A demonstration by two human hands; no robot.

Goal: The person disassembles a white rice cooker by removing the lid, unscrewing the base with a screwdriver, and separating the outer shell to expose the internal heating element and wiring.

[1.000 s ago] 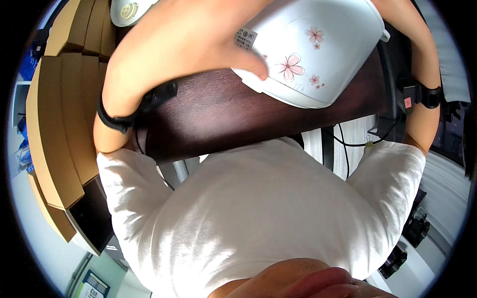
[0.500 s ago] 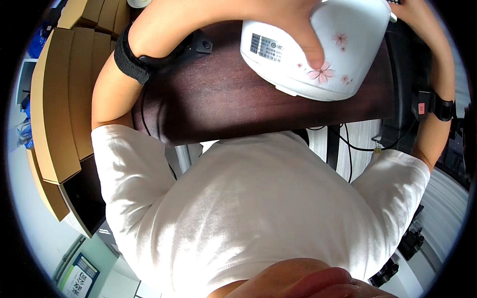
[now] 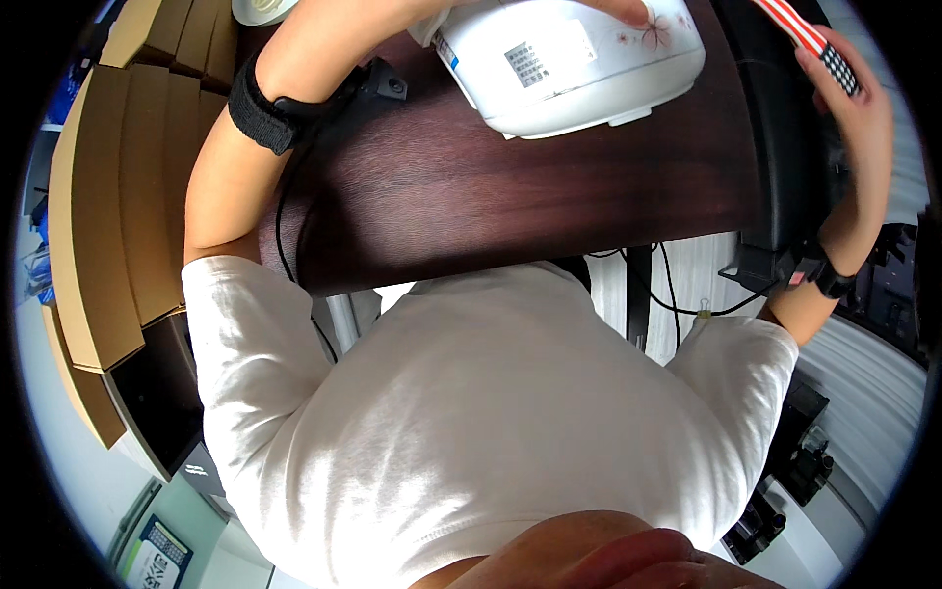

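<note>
A white rounded rice cooker (image 3: 589, 83) with pink flowers and a printed label on its side rests tilted on the dark wooden table, cut off by the top of the picture. My left hand (image 3: 620, 10) is on it; a fingertip presses near the flowers and the other fingers are out of view. Off to the right and apart from the cooker, my right hand (image 3: 856, 90) pinches a cloth (image 3: 807, 37) with red and white stripes and a black and white checked end. The cloth's far part leaves the picture.
Brown cardboard boxes (image 3: 93, 216) stand stacked at the left. The wooden table's (image 3: 392, 216) near edge meets my white shirt. A black surface (image 3: 780, 128) borders it on the right. Black cables (image 3: 667, 294) hang below. Part of a white dish (image 3: 260, 10) shows at the top left.
The rice cooker has shifted left and away and turned, so its label sits nearer the middle of its visible side. My right hand has come down into view with the striped cloth.
</note>
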